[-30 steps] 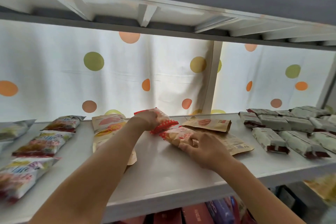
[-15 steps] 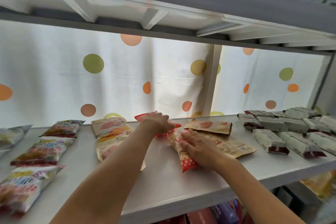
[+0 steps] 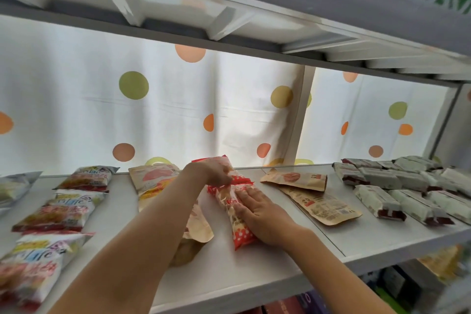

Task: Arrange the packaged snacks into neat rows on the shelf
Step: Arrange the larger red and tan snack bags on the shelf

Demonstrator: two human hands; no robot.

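Note:
Two red-and-white dotted snack packets lie end to end in the middle of the white shelf [image 3: 254, 270]. My left hand [image 3: 214, 169] grips the far packet [image 3: 239, 178] near the curtain. My right hand [image 3: 257, 209] lies flat, fingers straight, pressing the near packet [image 3: 239, 234] onto the shelf. Brown paper pouches [image 3: 153, 178] lie just left of my left forearm, partly hidden by it.
Colourful foil packets [image 3: 68, 209] run in a column at the left. Two brown pouches [image 3: 323, 204] lie right of my right hand. Several grey-green bars [image 3: 379, 199] fill the right end. A dotted curtain [image 3: 178, 115] backs the shelf; another shelf hangs above.
My right hand laid the near red packet down lengthwise and flattened onto it. My left hand lowered the far packet to the shelf behind it.

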